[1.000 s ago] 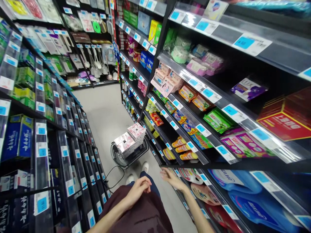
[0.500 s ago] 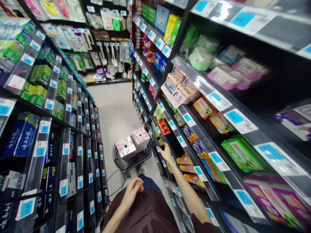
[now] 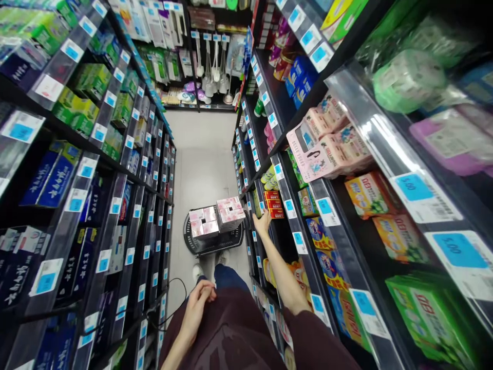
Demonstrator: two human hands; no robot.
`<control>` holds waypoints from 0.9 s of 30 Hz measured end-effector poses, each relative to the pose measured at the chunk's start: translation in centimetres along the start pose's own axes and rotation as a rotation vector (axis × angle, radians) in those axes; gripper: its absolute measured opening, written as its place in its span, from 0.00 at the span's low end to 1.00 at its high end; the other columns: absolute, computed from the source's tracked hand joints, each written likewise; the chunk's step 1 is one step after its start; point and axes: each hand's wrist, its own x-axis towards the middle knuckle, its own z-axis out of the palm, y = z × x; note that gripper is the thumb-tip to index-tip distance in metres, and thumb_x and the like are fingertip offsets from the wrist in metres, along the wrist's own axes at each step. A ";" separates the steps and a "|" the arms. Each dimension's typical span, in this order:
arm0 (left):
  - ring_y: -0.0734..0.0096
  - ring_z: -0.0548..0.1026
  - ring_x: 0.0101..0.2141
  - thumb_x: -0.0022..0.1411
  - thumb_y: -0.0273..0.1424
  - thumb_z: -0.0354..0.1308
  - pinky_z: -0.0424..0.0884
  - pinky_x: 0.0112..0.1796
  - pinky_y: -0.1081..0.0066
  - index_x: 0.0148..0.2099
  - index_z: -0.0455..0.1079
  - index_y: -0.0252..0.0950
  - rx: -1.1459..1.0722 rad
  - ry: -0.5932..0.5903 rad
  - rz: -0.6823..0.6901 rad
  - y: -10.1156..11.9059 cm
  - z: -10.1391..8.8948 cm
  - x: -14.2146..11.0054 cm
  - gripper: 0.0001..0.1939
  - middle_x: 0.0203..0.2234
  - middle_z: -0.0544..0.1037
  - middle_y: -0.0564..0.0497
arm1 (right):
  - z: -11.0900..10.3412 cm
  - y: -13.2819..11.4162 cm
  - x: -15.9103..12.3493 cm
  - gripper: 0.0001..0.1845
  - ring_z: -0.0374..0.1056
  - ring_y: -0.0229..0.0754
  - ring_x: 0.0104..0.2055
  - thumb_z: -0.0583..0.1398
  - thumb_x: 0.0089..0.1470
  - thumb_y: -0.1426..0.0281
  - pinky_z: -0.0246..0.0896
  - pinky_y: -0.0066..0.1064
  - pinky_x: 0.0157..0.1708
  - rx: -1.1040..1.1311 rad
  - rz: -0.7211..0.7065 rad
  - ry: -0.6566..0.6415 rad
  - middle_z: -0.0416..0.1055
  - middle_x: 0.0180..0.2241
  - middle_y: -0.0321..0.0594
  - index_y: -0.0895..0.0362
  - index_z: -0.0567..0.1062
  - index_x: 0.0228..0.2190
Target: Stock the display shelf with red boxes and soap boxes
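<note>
My right hand (image 3: 262, 224) reaches to the lower shelf on the right, its thumb apart from the fingers. It is at the front of the shelf, beside a stack of small red and yellow boxes (image 3: 274, 204); whether the fingertips touch them I cannot tell. My left hand (image 3: 200, 302) rests in front of my dark shirt with its fingers curled in, and nothing shows in it. On the floor ahead of my feet stands a black basket (image 3: 188, 241). Pink-and-white floral boxes (image 3: 204, 222) are stacked in it, with a taller stack (image 3: 230, 211) on the right.
Shelves of toothpaste boxes (image 3: 54, 174) line the left side. To the right, a pink boxed pack (image 3: 314, 159) juts over a shelf edge near my right arm. Orange packs (image 3: 298, 275) lie under that arm. Ladles (image 3: 210, 82) hang at the aisle's end. A thin black cable (image 3: 181, 280) curves by my left leg.
My right hand has moved forward along the shelf, closer to the red boxes. The view has shifted toward the right shelves. My left hand stays curled before my body.
</note>
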 end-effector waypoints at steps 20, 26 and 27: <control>0.61 0.72 0.32 0.60 0.57 0.57 0.66 0.37 0.66 0.40 0.73 0.37 0.010 0.274 -0.110 -5.1 0.8 -1.7 0.26 0.27 0.75 0.49 | 11.1 -4.2 8.1 0.45 0.63 0.61 0.58 0.69 0.45 0.62 0.60 0.46 0.55 -0.212 0.022 -0.325 0.68 0.52 0.63 0.65 0.59 0.59; 0.57 0.72 0.32 0.59 0.58 0.57 0.68 0.37 0.63 0.37 0.75 0.44 0.020 0.358 -0.172 -6.1 0.8 -2.3 0.23 0.27 0.76 0.49 | 13.8 -3.3 8.8 0.45 0.60 0.61 0.60 0.69 0.44 0.58 0.56 0.49 0.57 -0.268 0.018 -0.335 0.68 0.53 0.63 0.64 0.60 0.58; 0.57 0.72 0.32 0.59 0.57 0.57 0.68 0.37 0.63 0.37 0.75 0.45 0.019 0.363 -0.176 -6.1 0.9 -2.2 0.22 0.27 0.76 0.50 | 14.1 -3.3 8.9 0.45 0.60 0.62 0.60 0.70 0.44 0.58 0.55 0.50 0.57 -0.276 0.016 -0.338 0.68 0.53 0.63 0.64 0.60 0.58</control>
